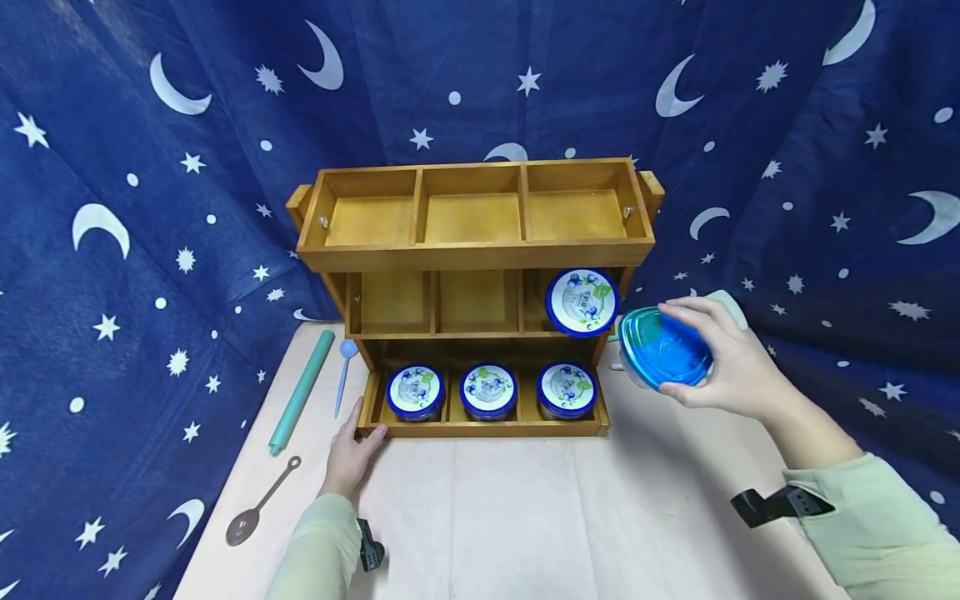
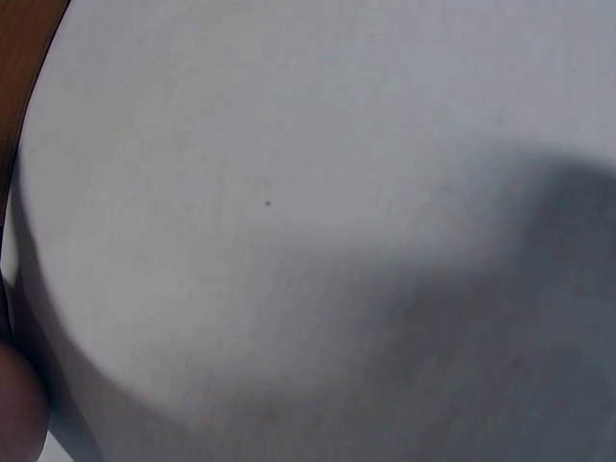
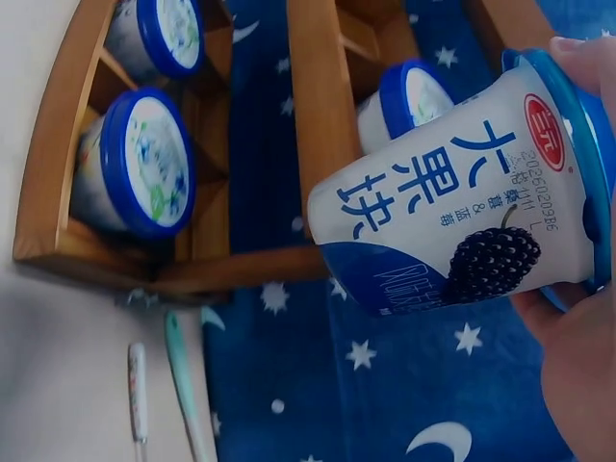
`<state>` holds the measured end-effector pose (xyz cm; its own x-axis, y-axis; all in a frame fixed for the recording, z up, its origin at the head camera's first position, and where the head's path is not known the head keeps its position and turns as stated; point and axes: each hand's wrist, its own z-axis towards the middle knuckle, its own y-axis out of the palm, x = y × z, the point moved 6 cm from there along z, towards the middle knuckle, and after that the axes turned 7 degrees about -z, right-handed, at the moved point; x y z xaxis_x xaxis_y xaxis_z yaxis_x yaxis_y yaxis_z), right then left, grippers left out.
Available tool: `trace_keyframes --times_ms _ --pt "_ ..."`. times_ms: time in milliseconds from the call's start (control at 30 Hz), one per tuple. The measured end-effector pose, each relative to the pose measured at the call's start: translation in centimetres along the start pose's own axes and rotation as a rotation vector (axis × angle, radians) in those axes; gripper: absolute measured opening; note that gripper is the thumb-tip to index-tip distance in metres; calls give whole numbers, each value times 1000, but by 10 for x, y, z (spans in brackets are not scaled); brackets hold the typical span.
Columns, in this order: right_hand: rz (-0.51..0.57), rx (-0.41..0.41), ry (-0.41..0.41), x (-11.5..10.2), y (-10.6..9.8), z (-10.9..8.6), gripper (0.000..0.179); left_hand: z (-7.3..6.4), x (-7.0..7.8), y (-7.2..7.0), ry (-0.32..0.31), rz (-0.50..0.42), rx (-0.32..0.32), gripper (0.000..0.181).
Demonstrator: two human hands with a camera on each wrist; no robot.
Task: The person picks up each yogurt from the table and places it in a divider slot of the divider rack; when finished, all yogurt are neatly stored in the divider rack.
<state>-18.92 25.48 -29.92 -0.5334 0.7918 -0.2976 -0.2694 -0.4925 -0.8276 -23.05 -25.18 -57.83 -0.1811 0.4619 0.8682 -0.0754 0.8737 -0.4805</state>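
My right hand [image 1: 716, 358] grips a yogurt cup [image 3: 433, 202] by its clear blue lid [image 1: 667, 346]. The cup is tilted on its side in the right wrist view, with a blackberry printed on its white and blue wall. It is held to the right of a three-tier wooden rack [image 1: 480, 257]. My left hand [image 1: 351, 457] holds the rack's lower left front corner, thumb at the front and fingers along the side. Three round blue-lidded tubs [image 1: 489, 391] fill the bottom tier's compartments. Another blue-lidded tub [image 1: 582, 302] sits in the middle tier's right compartment.
Left of the rack lie a teal rod [image 1: 302, 392], a small blue spoon [image 1: 346, 367] and a brown spoon [image 1: 258, 508]. On the rack's right side lie a white-handled utensil [image 3: 139, 395] and a mint-handled one [image 3: 183, 375]. A blue star-and-moon cloth [image 1: 480, 83] hangs behind.
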Motion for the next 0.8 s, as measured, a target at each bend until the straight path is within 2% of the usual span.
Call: trace_keyframes --times_ms 267,433,800 --pt "66 -64 -13 -14 5 2 89 -1 3 0 -6 -1 -6 80" --pt "127 -96 -34 -20 16 5 88 0 3 -1 12 11 -1 80" --pt "257 -73 -74 -42 40 21 87 1 1 0 -2 25 -11 80"
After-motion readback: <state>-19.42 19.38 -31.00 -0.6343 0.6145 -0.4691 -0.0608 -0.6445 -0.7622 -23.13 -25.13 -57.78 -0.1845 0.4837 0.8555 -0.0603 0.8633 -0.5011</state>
